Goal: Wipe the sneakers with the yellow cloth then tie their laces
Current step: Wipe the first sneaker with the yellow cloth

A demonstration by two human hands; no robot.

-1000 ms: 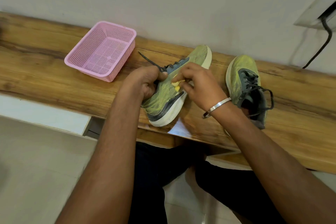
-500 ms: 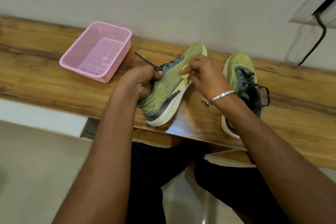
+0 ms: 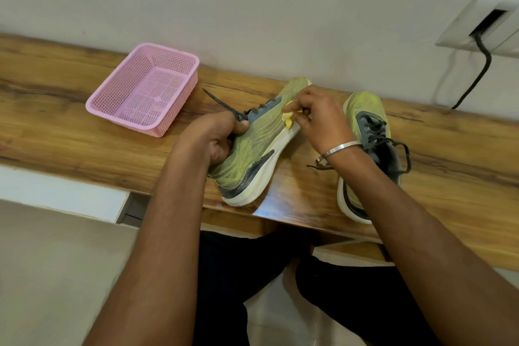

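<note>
Wooden shelf (image 3: 84, 132) runs along the wall. On it, one pink mesh basket (image 3: 146, 87), nothing visible inside. Two green sneakers: the tilted sneaker (image 3: 252, 154) rests on its outer side, sole edge facing right; the second sneaker (image 3: 368, 132) stands upright just right of it, laces loose. Left hand (image 3: 216, 137) grips the tilted sneaker at its collar, fingers curled shut around it. Right hand (image 3: 320, 118) pinches one small yellow cloth (image 3: 288, 119), fingers narrow, pressing it against the midsole near the toe. One silver bangle (image 3: 337, 149) on the right wrist.
</note>
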